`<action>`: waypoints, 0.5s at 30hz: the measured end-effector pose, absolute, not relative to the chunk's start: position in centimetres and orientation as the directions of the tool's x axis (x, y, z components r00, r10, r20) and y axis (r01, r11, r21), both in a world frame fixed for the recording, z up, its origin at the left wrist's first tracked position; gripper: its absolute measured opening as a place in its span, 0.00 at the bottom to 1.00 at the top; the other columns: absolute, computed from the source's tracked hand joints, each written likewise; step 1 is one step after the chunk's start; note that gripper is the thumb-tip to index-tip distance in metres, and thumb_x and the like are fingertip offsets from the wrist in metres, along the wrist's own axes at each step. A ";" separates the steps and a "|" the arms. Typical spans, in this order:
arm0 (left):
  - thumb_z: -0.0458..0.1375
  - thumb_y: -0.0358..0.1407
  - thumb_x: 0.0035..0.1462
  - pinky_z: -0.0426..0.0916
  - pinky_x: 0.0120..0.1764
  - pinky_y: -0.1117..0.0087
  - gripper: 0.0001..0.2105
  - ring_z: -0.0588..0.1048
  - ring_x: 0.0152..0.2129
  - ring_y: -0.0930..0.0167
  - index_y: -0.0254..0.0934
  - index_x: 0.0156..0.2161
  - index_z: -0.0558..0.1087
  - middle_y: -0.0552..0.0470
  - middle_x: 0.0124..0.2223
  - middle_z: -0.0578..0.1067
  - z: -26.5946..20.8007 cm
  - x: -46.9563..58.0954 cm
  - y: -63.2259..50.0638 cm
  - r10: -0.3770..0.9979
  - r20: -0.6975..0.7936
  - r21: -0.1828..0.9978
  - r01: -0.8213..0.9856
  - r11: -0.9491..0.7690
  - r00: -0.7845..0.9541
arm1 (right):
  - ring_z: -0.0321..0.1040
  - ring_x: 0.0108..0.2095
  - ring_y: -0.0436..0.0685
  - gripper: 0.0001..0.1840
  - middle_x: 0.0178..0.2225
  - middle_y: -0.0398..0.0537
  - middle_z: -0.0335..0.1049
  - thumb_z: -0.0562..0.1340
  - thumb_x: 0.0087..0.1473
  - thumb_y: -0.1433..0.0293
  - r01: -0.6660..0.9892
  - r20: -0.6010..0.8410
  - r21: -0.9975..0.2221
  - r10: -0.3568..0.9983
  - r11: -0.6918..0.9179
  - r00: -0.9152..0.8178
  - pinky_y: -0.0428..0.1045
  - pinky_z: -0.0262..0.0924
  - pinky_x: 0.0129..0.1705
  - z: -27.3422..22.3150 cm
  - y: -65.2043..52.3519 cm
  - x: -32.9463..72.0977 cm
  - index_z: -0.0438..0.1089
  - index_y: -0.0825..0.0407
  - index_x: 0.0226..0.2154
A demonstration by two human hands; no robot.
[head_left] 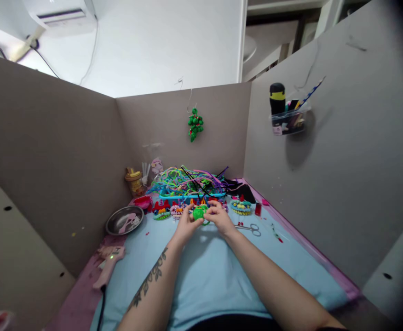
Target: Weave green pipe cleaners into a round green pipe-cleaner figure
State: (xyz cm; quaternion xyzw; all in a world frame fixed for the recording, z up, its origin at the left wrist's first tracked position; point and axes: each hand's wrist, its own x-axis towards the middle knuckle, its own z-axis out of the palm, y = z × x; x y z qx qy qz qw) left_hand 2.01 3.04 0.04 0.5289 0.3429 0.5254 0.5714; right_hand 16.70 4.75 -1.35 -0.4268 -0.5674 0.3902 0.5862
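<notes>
Left hand (187,223) and right hand (220,219) pinch a green piece (198,212) near the far edge of the cloth (204,276).
A light grip should protect its shape.

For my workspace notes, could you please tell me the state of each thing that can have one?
Green piece, held by left hand and right hand.
Scissors, lying flat; open or shut unclear.
Pink corded tool, lying down, green light lit.
Metal bowl, upright, pink item inside.
Blue tray, heaped with coloured strands.
Green ornament, hanging.
Clear box, open-topped, holding items.
</notes>
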 end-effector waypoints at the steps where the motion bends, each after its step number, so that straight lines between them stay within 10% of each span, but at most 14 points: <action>1: 0.67 0.35 0.36 0.65 0.35 0.70 0.37 0.74 0.29 0.70 0.34 0.51 0.54 0.49 0.35 0.75 0.0 2.0 3.1 0.964 0.165 0.964 -0.241 -0.113 0.208 | 0.55 0.50 0.61 0.09 0.46 0.49 0.56 0.67 0.35 0.66 0.056 0.349 -0.936 0.936 0.347 0.050 0.52 0.46 0.53 -1.4 4.8 16.7 0.68 0.52 0.16; 15: 0.67 0.35 0.36 0.62 0.30 0.72 0.36 0.70 0.24 0.74 0.35 0.51 0.56 0.53 0.31 0.73 0.5 1.8 2.7 0.954 0.148 0.982 -0.151 -0.111 0.261 | 0.57 0.50 0.60 0.07 0.45 0.50 0.58 0.64 0.40 0.65 0.126 0.417 -0.906 0.905 0.405 0.089 0.52 0.48 0.53 -1.8 5.2 16.9 0.71 0.52 0.21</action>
